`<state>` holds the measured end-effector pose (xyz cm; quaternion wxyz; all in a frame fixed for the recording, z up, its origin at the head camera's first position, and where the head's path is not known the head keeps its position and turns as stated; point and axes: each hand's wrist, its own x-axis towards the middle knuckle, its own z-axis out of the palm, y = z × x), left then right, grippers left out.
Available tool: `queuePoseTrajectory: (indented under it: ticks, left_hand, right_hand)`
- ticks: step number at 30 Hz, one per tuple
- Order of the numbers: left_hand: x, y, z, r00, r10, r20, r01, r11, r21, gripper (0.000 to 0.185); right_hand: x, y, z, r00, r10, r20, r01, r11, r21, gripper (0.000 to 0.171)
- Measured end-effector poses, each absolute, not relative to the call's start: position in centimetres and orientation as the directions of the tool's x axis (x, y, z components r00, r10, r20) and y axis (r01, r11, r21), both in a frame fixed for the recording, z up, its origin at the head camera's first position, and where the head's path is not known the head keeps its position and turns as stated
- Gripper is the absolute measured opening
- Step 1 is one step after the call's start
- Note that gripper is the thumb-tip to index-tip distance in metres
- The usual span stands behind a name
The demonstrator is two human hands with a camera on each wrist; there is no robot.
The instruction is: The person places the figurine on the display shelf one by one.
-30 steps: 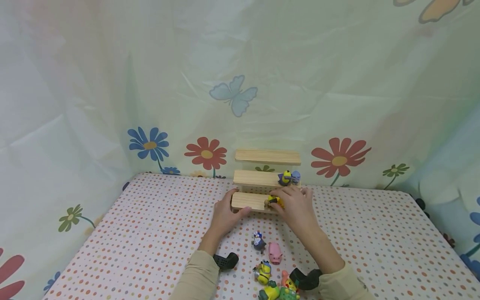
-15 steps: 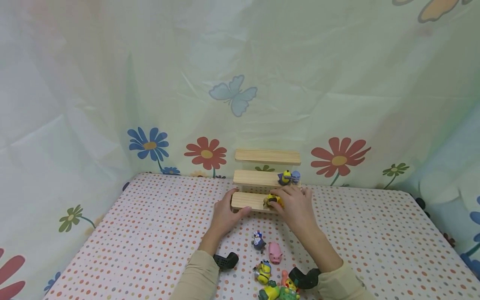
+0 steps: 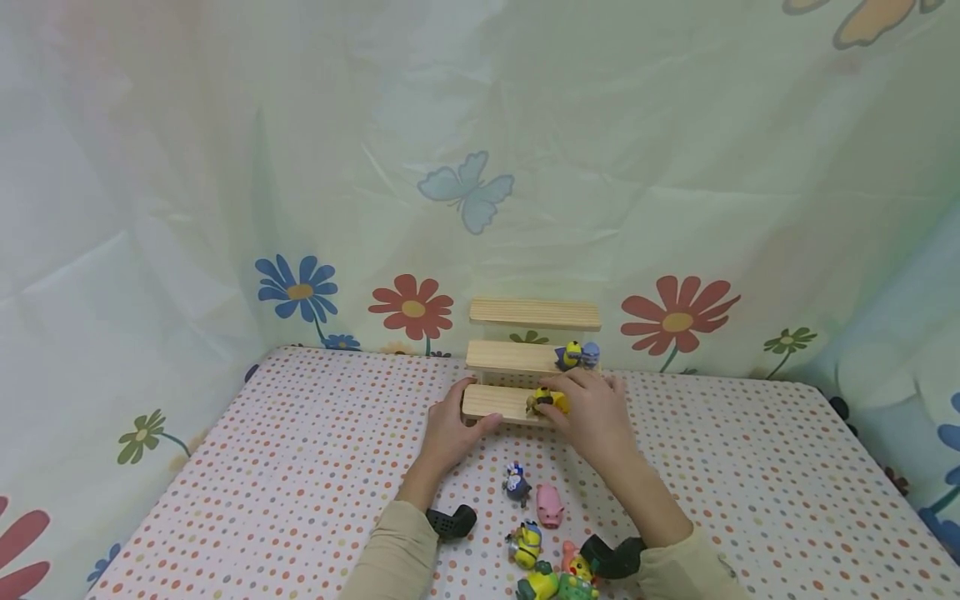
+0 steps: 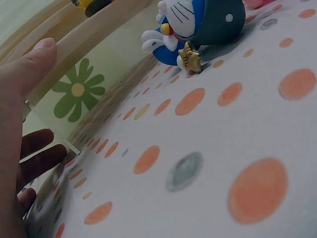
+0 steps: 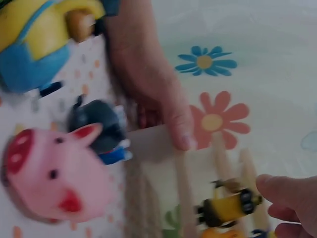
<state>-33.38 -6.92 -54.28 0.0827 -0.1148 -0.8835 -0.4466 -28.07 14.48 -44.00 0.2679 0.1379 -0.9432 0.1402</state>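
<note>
A three-step wooden display shelf (image 3: 517, 357) with clear side supports stands near the back of the table. My left hand (image 3: 450, 425) grips the left end of its lowest step, thumb on the front edge and fingers behind. On that step, my right hand (image 3: 596, 417) holds a small yellow-and-dark minion figure (image 5: 230, 206) between thumb and fingers. The right wrist view shows the thumb at its head. Another orange-yellow figure (image 3: 562, 402) is beside it, partly hidden by the hand. A yellow figure (image 3: 572, 356) and a bluish figure (image 3: 591, 355) stand on the middle step.
In front of the shelf lie a Doraemon figure (image 3: 516, 483), a pink pig (image 3: 550, 506), a minion (image 3: 526, 544) and several green and yellow figures (image 3: 538, 582). Black wrist mounts (image 3: 453, 522) sit by both sleeves. A flowered curtain (image 3: 360, 208) hangs right behind the table.
The minion figure in my right hand has shifted and turned slightly leftward on the lowest step. My left hand stays in place on the shelf.
</note>
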Motion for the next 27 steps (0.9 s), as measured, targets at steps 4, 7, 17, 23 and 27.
queuePoseTrajectory:
  ticks: [4, 7, 17, 23, 27]
  left_hand:
    - [-33.4, -6.9, -54.3, -0.956, 0.135, 0.261, 0.29, 0.574, 0.766, 0.083]
    - [-33.3, -7.1, -54.1, -0.956, 0.134, 0.26, 0.289, 0.576, 0.765, 0.082]
    - [-33.1, -6.9, -54.2, -0.96, 0.125, 0.251, 0.276, 0.58, 0.767, 0.082]
    - [-33.3, -6.8, -54.2, -0.965, 0.113, 0.238, 0.258, 0.592, 0.764, 0.082]
    - [-33.3, -7.0, -54.2, -0.97, 0.106, 0.217, 0.236, 0.596, 0.768, 0.082]
  right_hand:
    - [-26.7, 14.2, -42.4, -0.775, -0.23, 0.588, -0.445, 0.86, -0.251, 0.023]
    - [-25.3, 12.6, -42.1, -0.805, -0.337, 0.488, -0.495, 0.834, -0.242, 0.019]
    - [-24.2, 9.8, -46.0, -0.854, -0.517, -0.063, -0.493, 0.841, -0.224, 0.043]
    - [-24.7, 9.6, -46.5, -0.88, -0.468, -0.083, -0.436, 0.864, -0.253, 0.045]
    - [-24.8, 9.6, -46.8, -0.876, -0.472, -0.098, -0.436, 0.863, -0.254, 0.047]
